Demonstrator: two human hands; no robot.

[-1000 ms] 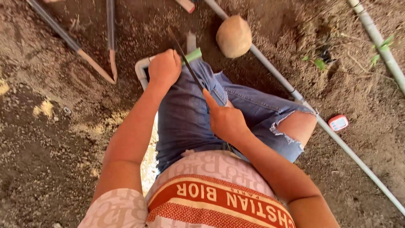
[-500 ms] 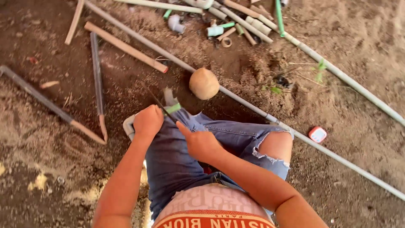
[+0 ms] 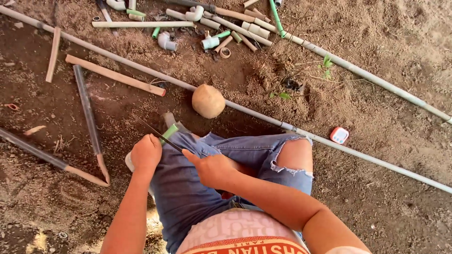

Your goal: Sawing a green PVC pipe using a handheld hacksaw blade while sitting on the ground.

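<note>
Down low, left hand [image 3: 146,153] fisted on green pipe piece [image 3: 168,133], right hand [image 3: 214,168] gripping dark blade [image 3: 157,134].

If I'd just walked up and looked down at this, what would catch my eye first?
Probably the two hands at the middle: the left hand grips a short green pipe piece on the knee, while the right hand draws a thin blade across it. Just beyond lies a round tan ball-like thing against a long grey pipe on the bare soil. At the top, cut pipes and fittings lie scattered.
</note>
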